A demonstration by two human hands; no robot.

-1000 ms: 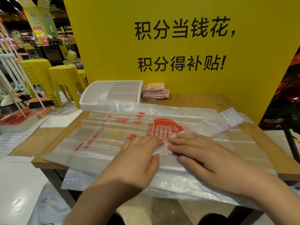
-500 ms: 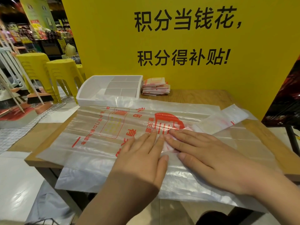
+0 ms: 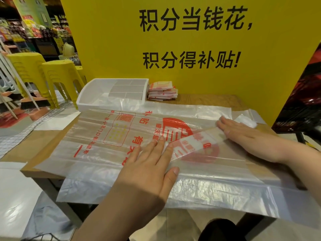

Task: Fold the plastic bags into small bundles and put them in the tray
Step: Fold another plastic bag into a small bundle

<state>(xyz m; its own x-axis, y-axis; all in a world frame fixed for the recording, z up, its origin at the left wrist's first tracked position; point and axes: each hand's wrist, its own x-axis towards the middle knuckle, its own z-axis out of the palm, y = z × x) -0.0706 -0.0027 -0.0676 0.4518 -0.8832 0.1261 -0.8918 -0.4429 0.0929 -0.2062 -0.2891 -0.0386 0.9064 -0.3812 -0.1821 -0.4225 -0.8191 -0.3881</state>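
the left hand [image 3: 147, 171] and right hand [image 3: 243, 134] lay flat, fingers straight, pressing a folded strip of the plastic bag [image 3: 97, 141] on the desk [image 3: 208, 100]. creasing, i judged; next another fold, before the tray [image 3: 86, 96].

A bag [image 3: 104, 136] lies across the table [image 3: 208, 100]; the tray [image 3: 83, 100] sits far left, bundles [image 3: 162, 92] just right of it, a sign [image 3: 191, 80] behind.
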